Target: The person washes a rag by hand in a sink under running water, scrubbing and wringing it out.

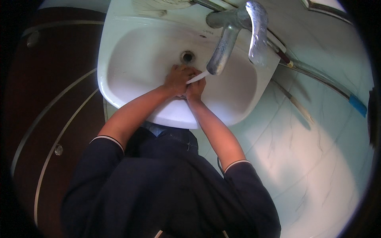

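My left hand point(179, 78) and my right hand point(196, 86) are pressed together inside a white ceramic washbasin point(143, 62), just below its drain hole point(187, 56). A stream of water point(197, 77) falls on them from the spout of a chrome faucet point(221, 55). The faucet's lever handle point(257, 35) stands above the spout at the right. The fingers overlap, and the palms are hidden, so whether a small thing lies between them cannot be told.
Brown panels with pale curved trim point(59, 89) stand left of the basin. At the right, a tiled wall point(297, 166) carries a metal rail point(318, 78) with a blue end. A pale-handled stick point(300, 110) is below the rail. A cloth-like item point(160, 6) lies behind the basin.
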`<state>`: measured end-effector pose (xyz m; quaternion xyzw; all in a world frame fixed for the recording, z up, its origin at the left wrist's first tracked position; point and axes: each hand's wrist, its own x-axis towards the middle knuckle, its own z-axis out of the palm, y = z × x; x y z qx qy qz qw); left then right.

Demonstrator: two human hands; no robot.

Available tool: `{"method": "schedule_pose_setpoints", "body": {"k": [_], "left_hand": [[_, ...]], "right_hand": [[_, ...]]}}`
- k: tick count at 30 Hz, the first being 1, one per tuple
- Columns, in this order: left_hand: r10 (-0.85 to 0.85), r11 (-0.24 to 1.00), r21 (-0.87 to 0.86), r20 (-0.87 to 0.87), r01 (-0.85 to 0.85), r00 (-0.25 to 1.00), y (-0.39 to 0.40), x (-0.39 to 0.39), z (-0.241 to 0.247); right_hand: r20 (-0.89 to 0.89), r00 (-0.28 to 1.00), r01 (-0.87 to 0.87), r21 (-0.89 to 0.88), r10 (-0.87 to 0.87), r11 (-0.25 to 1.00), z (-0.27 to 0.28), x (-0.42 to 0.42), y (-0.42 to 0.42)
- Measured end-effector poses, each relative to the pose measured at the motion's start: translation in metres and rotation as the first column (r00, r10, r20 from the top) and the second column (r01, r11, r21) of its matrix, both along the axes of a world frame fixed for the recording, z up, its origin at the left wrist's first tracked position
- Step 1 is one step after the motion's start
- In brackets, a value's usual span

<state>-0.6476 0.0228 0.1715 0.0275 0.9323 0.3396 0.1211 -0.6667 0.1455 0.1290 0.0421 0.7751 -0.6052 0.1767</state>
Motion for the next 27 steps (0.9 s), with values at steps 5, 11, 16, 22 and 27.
{"method": "schedule_pose_setpoints", "body": {"k": [5,11,16,22,27], "left_hand": [[-0.054,0.998,-0.040,-0.209,0.047,0.976,-0.007,-0.014,-0.017],[-0.067,0.993,0.085,-0.198,0.085,0.978,0.003,-0.020,-0.020],[0.157,0.983,0.107,-0.069,-0.149,0.985,0.000,-0.007,-0.013],[0.568,0.756,0.246,0.212,-0.606,0.795,0.018,0.015,-0.017],[0.521,0.397,0.570,0.506,-0.720,0.688,0.007,-0.004,0.000]], "right_hand": [[-0.147,0.985,-0.089,0.027,0.092,0.996,-0.011,-0.004,-0.002],[0.029,0.998,-0.056,-0.112,0.060,0.992,-0.008,-0.007,0.022],[0.143,0.981,-0.120,-0.097,0.133,0.988,0.043,-0.034,-0.008],[0.213,0.949,-0.299,0.376,0.232,0.877,-0.003,-0.025,0.028],[0.439,0.895,-0.138,0.103,0.079,0.985,0.028,-0.013,0.008]]}}
